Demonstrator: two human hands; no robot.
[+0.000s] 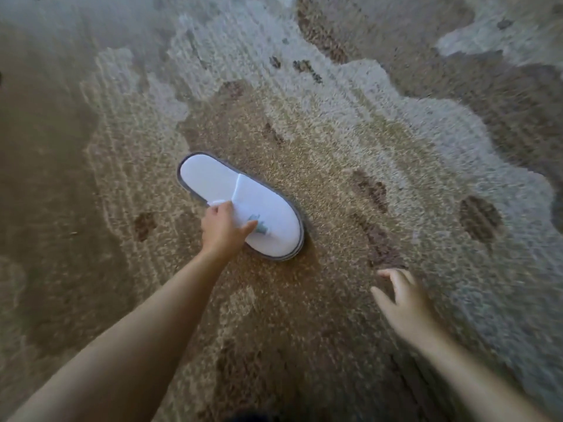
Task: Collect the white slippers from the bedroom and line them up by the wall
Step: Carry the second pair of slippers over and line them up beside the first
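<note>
A single white slipper (243, 205) with a grey sole edge and a small green logo lies flat on the carpet, toe toward the lower right. My left hand (224, 228) rests on the slipper's near side, fingers curled at the edge of the upper and thumb lying across the toe by the logo. My right hand (402, 303) hovers over the carpet to the lower right of the slipper, fingers spread, holding nothing. No second slipper is visible.
A patterned carpet (350, 123) in brown, tan and pale grey patches fills the whole view. No wall or furniture is in sight. A dark shape (253, 418) shows at the bottom edge.
</note>
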